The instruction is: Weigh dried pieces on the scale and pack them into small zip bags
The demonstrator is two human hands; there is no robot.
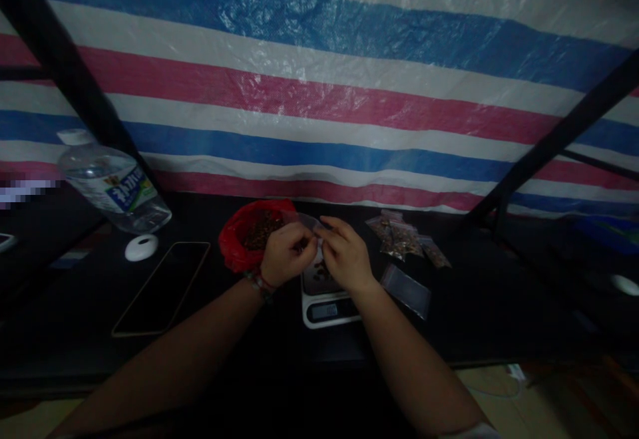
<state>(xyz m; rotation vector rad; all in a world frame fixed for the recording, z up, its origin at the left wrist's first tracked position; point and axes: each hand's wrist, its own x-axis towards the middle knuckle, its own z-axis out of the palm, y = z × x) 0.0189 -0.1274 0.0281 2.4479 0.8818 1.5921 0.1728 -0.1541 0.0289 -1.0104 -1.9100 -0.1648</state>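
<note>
My left hand (289, 251) and my right hand (347, 253) meet above a white digital kitchen scale (312, 319), with the fingers of both pinched together. Between them is what looks like a small clear plastic bag (301, 220), its lower part hidden by my hands. Small dark brown pieces (322, 271) show on the scale's dark platform under my fingers. Just left of my left hand sits an open red plastic bag (232, 246), filled with brown pieces (263, 229) like seeds or dried bits.
Several filled zip bags (399, 236) lie to the right, with a flat clear zip bag (407, 291) nearer me. On the left are a phone (162, 289), a white mouse (142, 247) and a plastic bottle (117, 183). A striped sheet (319, 113) hangs behind the black table.
</note>
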